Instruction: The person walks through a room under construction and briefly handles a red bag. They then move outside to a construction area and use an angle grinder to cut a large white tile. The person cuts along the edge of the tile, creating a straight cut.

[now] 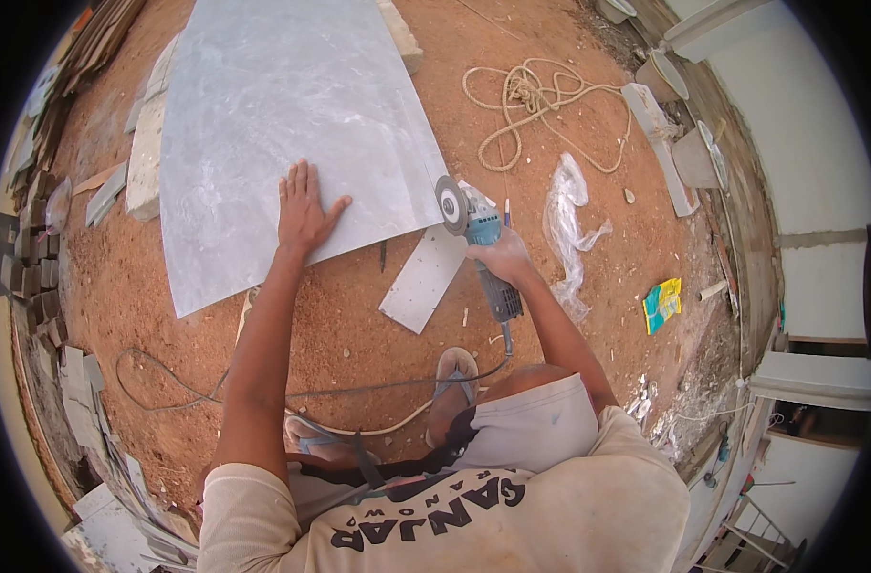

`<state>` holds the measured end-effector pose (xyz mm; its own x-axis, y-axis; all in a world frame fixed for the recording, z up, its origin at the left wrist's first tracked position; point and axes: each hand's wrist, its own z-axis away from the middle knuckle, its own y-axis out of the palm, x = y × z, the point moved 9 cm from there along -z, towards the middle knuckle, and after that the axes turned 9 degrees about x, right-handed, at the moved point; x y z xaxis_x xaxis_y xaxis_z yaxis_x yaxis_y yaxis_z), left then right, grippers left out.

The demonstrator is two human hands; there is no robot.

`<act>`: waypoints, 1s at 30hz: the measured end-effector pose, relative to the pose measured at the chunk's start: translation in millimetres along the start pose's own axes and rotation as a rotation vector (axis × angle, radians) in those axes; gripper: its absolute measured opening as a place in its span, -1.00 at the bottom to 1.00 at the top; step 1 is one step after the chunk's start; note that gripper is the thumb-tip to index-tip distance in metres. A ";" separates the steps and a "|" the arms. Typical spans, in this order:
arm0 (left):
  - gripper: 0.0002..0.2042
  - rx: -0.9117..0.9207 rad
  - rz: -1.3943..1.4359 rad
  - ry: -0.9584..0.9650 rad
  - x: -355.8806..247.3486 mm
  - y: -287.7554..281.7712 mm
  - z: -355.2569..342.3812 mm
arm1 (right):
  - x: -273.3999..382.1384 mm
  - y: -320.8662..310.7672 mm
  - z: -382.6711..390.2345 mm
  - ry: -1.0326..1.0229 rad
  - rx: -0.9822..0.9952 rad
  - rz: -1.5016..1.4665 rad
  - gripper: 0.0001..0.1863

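Note:
A large grey slab (254, 105) with pale smears lies raised off the reddish dirt. My left hand (306, 212) rests flat on it near the front edge, thumb and fingers apart. In my right hand (500, 256) is a teal and grey angle grinder (486, 229), gripped around its body. Its cutting disc (450, 203) is at the slab's right edge, close to the near corner; whether it touches I cannot tell. From the grinder's rear end a dark cord (397, 385) runs back past my feet. Below the slab's edge lies a white offcut (424, 282).
Pale blocks (147, 158) sit at the slab's left side. To the right are a coiled rope (526, 91), crumpled clear plastic (566, 220) and a yellow and teal packet (661, 306). Pots (700, 158) line the right wall. My sandalled foot (451, 387) stands near the cord.

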<state>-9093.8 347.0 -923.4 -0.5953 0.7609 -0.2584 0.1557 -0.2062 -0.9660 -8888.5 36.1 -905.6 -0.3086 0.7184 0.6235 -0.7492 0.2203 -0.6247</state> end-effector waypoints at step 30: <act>-0.09 0.026 0.004 -0.010 -2.4 -0.7 -0.3 | 16.7 -8.8 -4.3 -0.008 -0.020 0.042 -0.41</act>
<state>-9092.2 345.5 -922.2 -0.6024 0.7541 -0.2616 0.1375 -0.2248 -0.9647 -8884.6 49.0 -891.7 -0.3440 0.7222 0.6000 -0.7234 0.2036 -0.6598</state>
